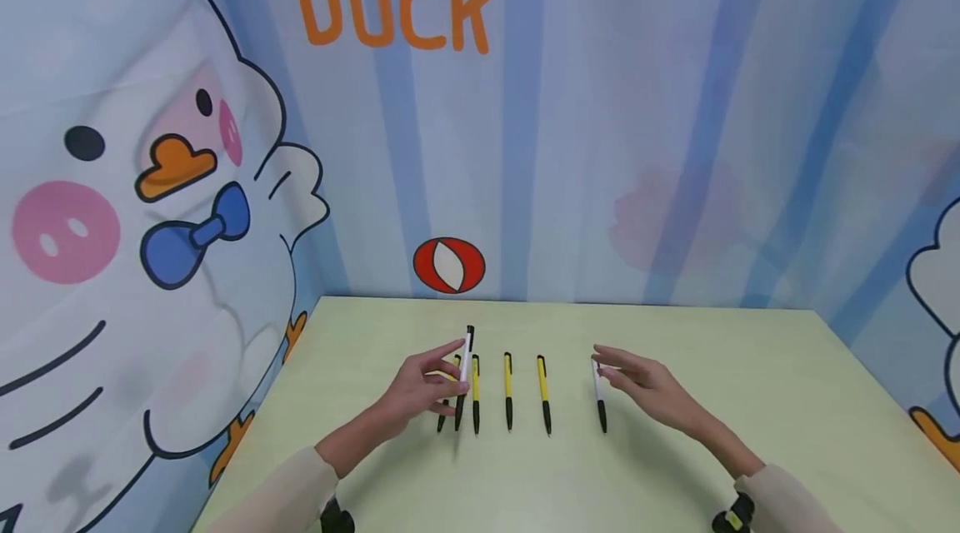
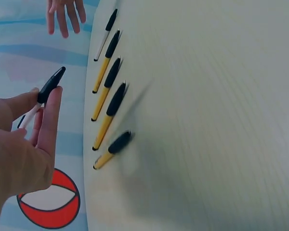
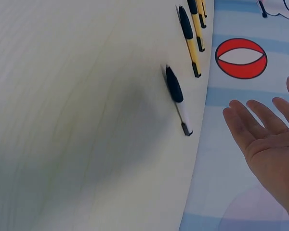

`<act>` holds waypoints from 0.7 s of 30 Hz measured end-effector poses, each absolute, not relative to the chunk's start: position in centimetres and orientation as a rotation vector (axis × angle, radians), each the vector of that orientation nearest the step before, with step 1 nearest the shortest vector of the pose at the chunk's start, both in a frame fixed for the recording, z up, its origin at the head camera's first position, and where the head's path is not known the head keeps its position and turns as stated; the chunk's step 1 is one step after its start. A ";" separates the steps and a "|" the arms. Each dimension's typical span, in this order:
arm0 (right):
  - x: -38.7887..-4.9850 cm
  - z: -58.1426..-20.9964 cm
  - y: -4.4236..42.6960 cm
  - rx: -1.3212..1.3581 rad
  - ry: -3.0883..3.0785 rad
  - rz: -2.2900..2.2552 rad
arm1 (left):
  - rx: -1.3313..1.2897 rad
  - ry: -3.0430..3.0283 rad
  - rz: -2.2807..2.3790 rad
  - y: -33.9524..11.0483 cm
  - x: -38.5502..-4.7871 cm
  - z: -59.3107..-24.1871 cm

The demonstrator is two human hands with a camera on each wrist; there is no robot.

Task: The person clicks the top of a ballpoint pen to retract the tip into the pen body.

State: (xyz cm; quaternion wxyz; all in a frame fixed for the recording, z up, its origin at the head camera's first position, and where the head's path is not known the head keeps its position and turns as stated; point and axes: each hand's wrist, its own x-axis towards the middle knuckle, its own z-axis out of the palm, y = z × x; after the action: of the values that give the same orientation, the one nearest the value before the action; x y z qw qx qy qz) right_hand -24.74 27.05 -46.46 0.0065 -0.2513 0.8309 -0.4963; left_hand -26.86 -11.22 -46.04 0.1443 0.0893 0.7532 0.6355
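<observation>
My left hand (image 1: 422, 385) pinches a white ballpoint pen with a black grip (image 1: 465, 362), raised above the table at the left end of a row of pens. In the left wrist view the thumb and fingers hold that pen (image 2: 50, 86) near its middle. Several yellow pens with black grips (image 1: 508, 391) lie side by side; the leftmost is partly hidden behind the left hand. A second white pen (image 1: 601, 406) lies to their right. Just above its far end hovers my right hand (image 1: 654, 390), fingers extended and holding nothing, as the right wrist view shows.
The pens lie on a pale yellow-green table (image 1: 712, 450). Behind it hangs a blue striped cloth (image 1: 585, 141) with the orange word DUCK and a red and white ball print. A large white duck picture (image 1: 90, 291) covers the left side.
</observation>
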 end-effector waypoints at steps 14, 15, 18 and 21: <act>-23.8 -48.1 30.8 -0.763 2.540 -1.614 | -0.108 2.406 1.709 -16.0 -27.8 -47.4; -23.6 -48.2 31.1 -0.752 2.535 -1.618 | -0.099 2.416 1.695 -16.3 -27.8 -47.6; -23.5 -48.5 31.6 -0.742 2.547 -1.618 | -0.081 2.468 1.657 -17.0 -28.1 -47.9; -23.7 -48.8 31.9 -0.733 2.550 -1.626 | -0.096 2.547 1.596 -17.7 -28.5 -48.0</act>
State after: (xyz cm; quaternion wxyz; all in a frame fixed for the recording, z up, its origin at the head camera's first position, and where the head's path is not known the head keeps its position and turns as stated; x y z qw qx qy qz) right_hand -23.70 31.91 -48.76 0.0145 -0.2355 0.8193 -0.5225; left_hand -28.50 -17.71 -48.01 0.0672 -0.0320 0.8451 0.5294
